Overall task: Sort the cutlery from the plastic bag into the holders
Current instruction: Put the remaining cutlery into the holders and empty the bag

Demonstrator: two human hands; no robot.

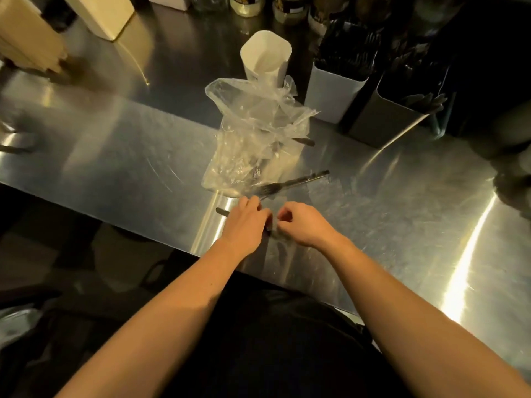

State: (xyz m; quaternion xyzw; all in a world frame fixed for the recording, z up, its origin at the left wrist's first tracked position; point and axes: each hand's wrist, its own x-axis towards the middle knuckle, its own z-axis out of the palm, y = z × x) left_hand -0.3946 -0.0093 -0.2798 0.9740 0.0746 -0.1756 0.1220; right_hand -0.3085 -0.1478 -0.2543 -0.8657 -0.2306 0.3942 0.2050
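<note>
Both hands work close together at the near edge of the stainless steel table (129, 156). The left hand (247, 222) lies palm down with its fingers (253, 203) curled over a dark utensil handle (221, 211) that protrudes to the left from beneath the hand; the utensil type cannot be determined. The right hand (304, 224) is just beside it, fingers bent inward in a pinch around a small crumpled piece of clear material between the two hands; whether it also holds cutlery cannot be told. Directly beyond the hands, a fork (290, 185) lies flat on the table, tines toward the left hand and dark handle angled away to the right. The clear plastic bag (253, 133) sits crumpled just behind the fork, near the middle of the table, with a few dark cutlery pieces dimly visible inside and one handle (306, 142) sticking out of its right side. Behind the bag stands a white holder (265, 57), upright, with nothing visible in its opening. To its right stand a second white holder (333, 93) packed with dark-handled cutlery and a grey holder (382, 122) also containing cutlery, the two just beside each other. A cream-coloured box (100, 12) stands at the far left of the table.
</note>
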